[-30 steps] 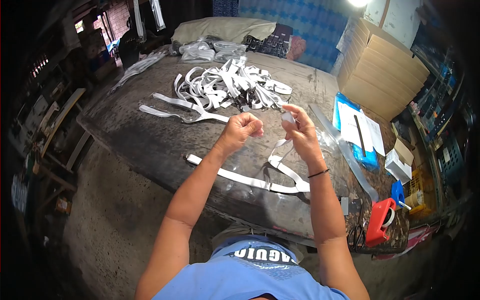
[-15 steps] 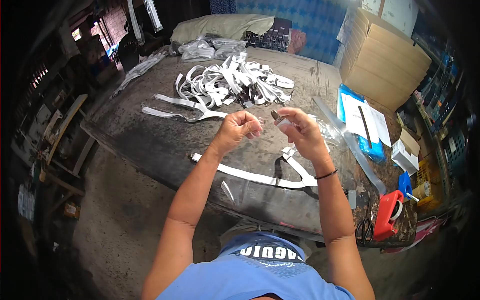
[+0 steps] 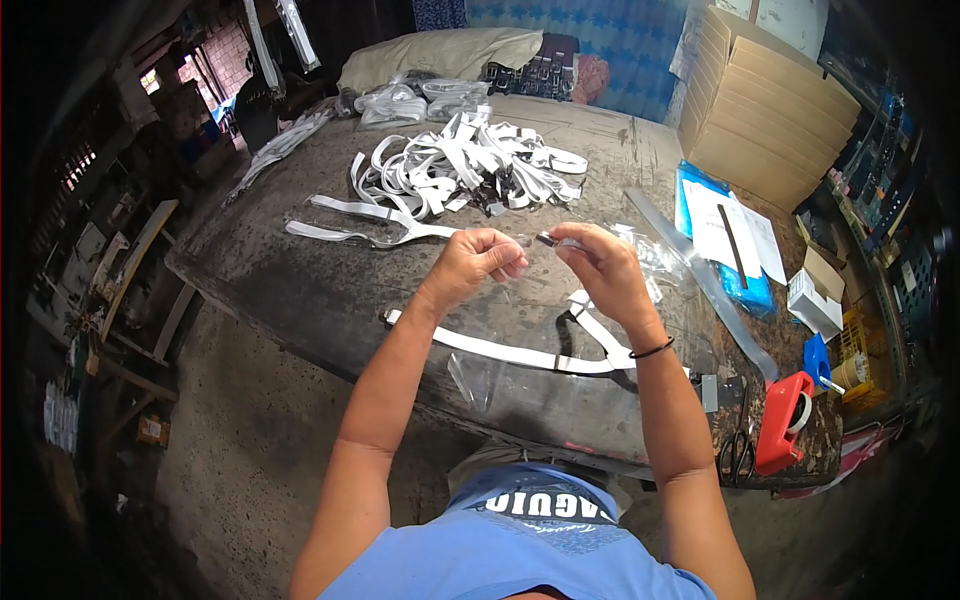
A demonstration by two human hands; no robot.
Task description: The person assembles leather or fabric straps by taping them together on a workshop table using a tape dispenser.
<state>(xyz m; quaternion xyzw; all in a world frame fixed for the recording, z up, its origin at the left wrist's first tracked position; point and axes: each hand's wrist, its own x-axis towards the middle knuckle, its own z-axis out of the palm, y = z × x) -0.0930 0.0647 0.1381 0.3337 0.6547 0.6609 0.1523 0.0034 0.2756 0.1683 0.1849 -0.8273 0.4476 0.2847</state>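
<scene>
My left hand (image 3: 480,262) is closed in a pinch over the table, on something clear and too small to make out. Just to its right, my right hand (image 3: 600,262) pinches a small dark clip (image 3: 547,239) with a pale part behind it. A white strap (image 3: 500,350) with a forked right end lies below both hands, partly behind my right forearm. Another forked white strap (image 3: 345,235) runs left from my left hand. Thin clear plastic (image 3: 470,380) rests near the table's front edge.
A heap of white straps (image 3: 450,170) lies at the table's (image 3: 270,290) back. Bagged straps (image 3: 395,103) sit behind it. On the right are papers (image 3: 722,235), a cardboard box (image 3: 765,110), a small white box (image 3: 815,300), a red tape dispenser (image 3: 780,425) and scissors (image 3: 738,458).
The dark clip in my right hand has turned to a flatter angle. My right fingers have shifted slightly. The clear plastic near the front edge shows more spread out.
</scene>
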